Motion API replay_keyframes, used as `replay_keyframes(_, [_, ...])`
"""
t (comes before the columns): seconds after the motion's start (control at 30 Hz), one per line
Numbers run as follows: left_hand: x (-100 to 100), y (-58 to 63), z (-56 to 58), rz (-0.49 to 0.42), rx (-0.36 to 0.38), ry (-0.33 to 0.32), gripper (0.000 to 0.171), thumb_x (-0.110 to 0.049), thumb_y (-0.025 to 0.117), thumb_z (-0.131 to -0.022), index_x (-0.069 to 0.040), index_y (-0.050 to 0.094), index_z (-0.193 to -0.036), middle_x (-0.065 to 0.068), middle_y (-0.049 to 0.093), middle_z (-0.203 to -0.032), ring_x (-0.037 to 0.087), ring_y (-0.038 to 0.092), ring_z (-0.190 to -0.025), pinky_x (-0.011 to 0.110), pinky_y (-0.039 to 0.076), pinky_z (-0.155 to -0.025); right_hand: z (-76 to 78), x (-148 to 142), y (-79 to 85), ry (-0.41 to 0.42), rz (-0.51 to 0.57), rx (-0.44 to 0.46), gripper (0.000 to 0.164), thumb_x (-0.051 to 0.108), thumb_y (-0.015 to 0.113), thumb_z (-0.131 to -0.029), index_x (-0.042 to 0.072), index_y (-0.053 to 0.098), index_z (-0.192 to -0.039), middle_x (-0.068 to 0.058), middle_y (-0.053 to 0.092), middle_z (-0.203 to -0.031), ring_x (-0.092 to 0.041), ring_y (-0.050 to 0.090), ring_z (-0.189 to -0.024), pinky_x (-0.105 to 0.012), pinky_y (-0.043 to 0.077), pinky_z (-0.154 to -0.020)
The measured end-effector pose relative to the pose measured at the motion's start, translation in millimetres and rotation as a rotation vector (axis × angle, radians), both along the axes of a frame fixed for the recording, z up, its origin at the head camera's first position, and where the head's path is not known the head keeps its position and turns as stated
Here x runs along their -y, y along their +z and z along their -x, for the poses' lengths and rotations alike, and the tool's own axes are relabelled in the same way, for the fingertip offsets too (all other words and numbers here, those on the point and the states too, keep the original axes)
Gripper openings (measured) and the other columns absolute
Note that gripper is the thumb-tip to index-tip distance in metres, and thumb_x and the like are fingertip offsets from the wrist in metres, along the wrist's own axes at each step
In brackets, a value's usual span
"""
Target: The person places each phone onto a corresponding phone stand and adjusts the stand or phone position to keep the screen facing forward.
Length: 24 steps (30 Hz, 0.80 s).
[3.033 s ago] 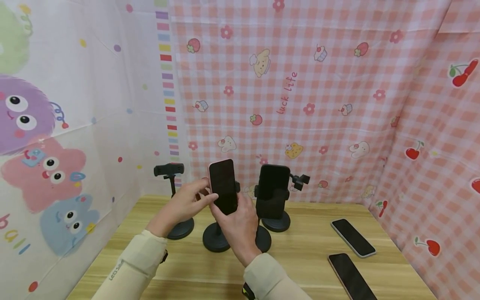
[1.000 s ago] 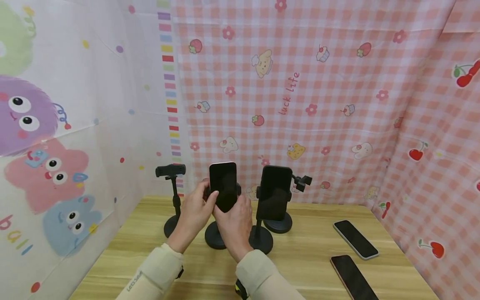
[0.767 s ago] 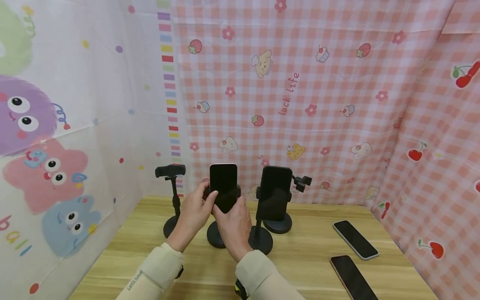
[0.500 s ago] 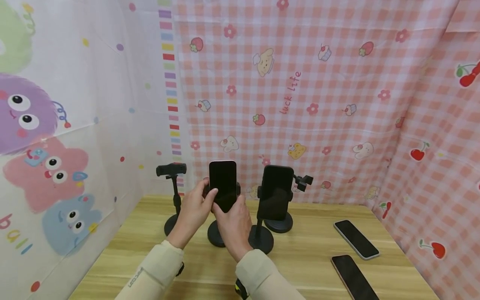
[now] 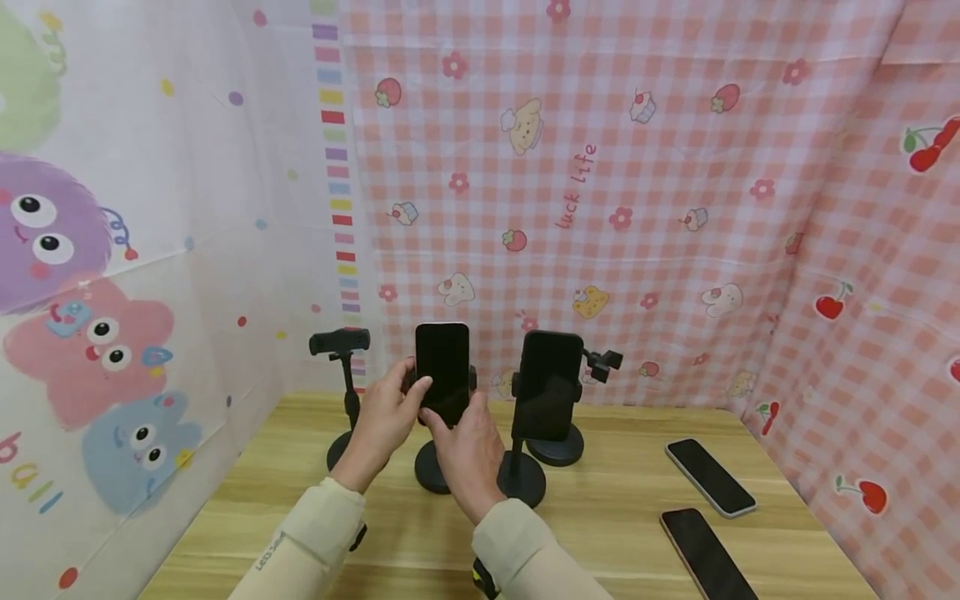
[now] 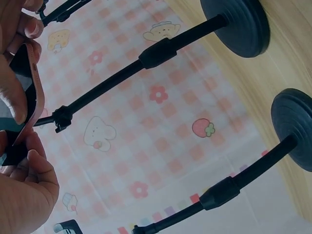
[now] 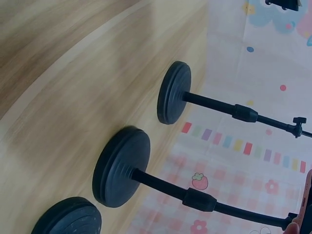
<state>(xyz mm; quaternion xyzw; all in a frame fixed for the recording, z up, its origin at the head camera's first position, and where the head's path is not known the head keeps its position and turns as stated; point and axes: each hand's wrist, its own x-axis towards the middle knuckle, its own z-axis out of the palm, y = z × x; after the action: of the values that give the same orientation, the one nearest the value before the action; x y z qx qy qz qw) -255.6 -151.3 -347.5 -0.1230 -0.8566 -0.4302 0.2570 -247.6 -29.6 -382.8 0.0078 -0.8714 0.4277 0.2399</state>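
Note:
A smartphone (image 5: 442,362) with a dark screen stands upright in the clamp of a black phone stand (image 5: 431,471). My left hand (image 5: 384,421) grips the phone's left edge and clamp side, thumb on the front. With its thumb near the bottom of the screen, my right hand (image 5: 471,454) holds the phone's lower right part; its other fingers are mostly hidden behind. In the left wrist view the phone's pink frame (image 6: 37,92) shows between both hands. The right wrist view catches only a fingertip and a bit of the phone (image 7: 306,200) at its edge.
To the right, a second stand (image 5: 521,482) bears another phone (image 5: 549,387). A further stand (image 5: 557,446) rises behind it. At left is a stand with a bare clamp (image 5: 340,341). Two phones, one silver-edged (image 5: 711,477) and one pink-edged (image 5: 705,550), lie on the wooden table (image 5: 600,533).
Since three seconds ago the phone has gone from leaning to upright. My left hand has moved in closer around its left edge. Over the last half second hardly anything has changed.

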Motion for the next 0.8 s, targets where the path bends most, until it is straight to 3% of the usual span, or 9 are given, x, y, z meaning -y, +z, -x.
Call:
replay_keyframes(0.23, [-1, 4.2, -2.1, 0.012, -0.011, 0.027, 0.036, -0.031, 0.054, -0.091, -0.008, 0.053, -0.119, 0.001, 0.055, -0.073, 0.014, 0.049, -0.061, 0.03, 0.042, -0.058, 0.6, -1, 1.1, -0.007, -0.023, 0.019, 0.066, 0.071, 0.055, -0.069, 0.013, 0.045, -0.1, 0.003, 0.05, -0.073, -0.015, 0.051, -0.063, -0.032, 0.037, -0.053])
replay_keyframes(0.47, [1, 5.7, -1.6, 0.022, 0.037, -0.003, 0.033, -0.031, 0.052, -0.092, -0.009, 0.054, -0.117, 0.001, 0.057, -0.077, 0.015, 0.052, -0.063, 0.031, 0.044, -0.058, 0.0, -1, 3.0, 0.003, -0.017, 0.013, 0.064, 0.069, 0.056, -0.07, 0.014, 0.046, -0.103, 0.005, 0.052, -0.076, -0.014, 0.053, -0.065, -0.032, 0.039, -0.055])
replay_keyframes(0.57, [4, 7.2, -1.1, 0.047, 0.046, -0.013, 0.032, -0.032, 0.052, -0.092, -0.01, 0.055, -0.116, 0.002, 0.059, -0.08, 0.015, 0.052, -0.065, 0.031, 0.044, -0.06, -0.5, -2, 5.4, 0.05, 0.026, -0.009, 0.061, 0.065, 0.055, -0.076, 0.015, 0.047, -0.11, 0.004, 0.053, -0.085, -0.015, 0.055, -0.073, -0.034, 0.042, -0.061])
replay_keyframes(0.7, [7, 8.6, 0.2, 0.057, 0.075, -0.019, 0.029, -0.035, 0.052, -0.092, -0.014, 0.056, -0.112, 0.001, 0.058, -0.081, 0.017, 0.051, -0.066, 0.032, 0.044, -0.061, -1.2, -5, 11.3, 0.17, 0.167, -0.037, 0.063, 0.057, 0.043, -0.088, 0.014, 0.036, -0.133, -0.001, 0.051, -0.117, -0.019, 0.054, -0.101, -0.04, 0.044, -0.081])
replay_keyframes(0.8, [8, 9.4, 0.8, 0.04, 0.105, -0.028, 0.026, -0.036, 0.053, -0.091, -0.017, 0.056, -0.108, 0.0, 0.058, -0.082, 0.017, 0.052, -0.07, 0.033, 0.045, -0.064, -0.9, -6, 16.7, 0.218, 0.255, -0.061, 0.059, 0.05, 0.036, -0.094, 0.014, 0.029, -0.14, -0.003, 0.046, -0.128, -0.019, 0.049, -0.111, -0.041, 0.042, -0.087])
